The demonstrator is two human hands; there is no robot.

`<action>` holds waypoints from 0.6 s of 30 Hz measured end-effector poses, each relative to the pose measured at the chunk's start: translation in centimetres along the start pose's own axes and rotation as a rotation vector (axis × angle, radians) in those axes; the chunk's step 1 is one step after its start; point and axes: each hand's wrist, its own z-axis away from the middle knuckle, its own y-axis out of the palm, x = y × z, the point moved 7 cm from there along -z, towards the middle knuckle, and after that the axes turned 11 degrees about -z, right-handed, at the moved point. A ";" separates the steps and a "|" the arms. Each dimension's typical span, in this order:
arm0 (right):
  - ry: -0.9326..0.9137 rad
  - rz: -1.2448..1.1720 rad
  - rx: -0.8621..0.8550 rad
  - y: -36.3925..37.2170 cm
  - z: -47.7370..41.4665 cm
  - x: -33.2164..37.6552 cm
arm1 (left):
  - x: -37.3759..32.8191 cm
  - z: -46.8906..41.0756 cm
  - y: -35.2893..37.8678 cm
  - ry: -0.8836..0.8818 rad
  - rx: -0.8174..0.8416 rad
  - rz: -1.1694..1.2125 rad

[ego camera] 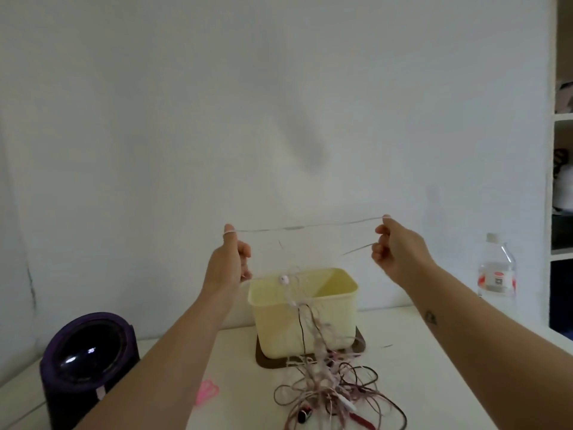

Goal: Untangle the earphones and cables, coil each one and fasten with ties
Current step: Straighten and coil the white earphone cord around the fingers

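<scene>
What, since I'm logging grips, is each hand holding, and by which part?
A thin white cable, stretched taut: the left hand grips one end of the span, the right hand the other.

Two hands (228, 262) (395, 248), one tub (331, 318), one bottle (497, 271)

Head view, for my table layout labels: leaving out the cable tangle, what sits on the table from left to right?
Purple speaker → pink loops → yellow tub → water bottle.

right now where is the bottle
Far right of the head view, the bottle stands on the table, right of the yellow bin, beside the shelves.
</scene>
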 end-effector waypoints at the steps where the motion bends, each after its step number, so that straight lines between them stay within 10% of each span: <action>1: -0.070 0.028 -0.023 -0.1 -0.2 1.2 | -0.8 -0.3 -0.7 0.090 -0.035 -0.124; 6: -0.454 0.196 0.008 1.7 0.3 5.7 | -3.7 -0.6 -1.5 0.304 -0.103 -0.337; 11: -1.027 1.116 0.327 6.2 3.1 4.7 | -3.4 -0.8 0.0 0.202 0.029 -0.186; 14: -0.787 1.641 0.438 5.5 2.3 -0.1 | -2.8 0.4 1.6 0.030 0.184 0.025; 18: -0.399 1.717 0.481 3.2 1.7 -3.1 | -2.2 0.9 1.4 -0.035 0.194 0.068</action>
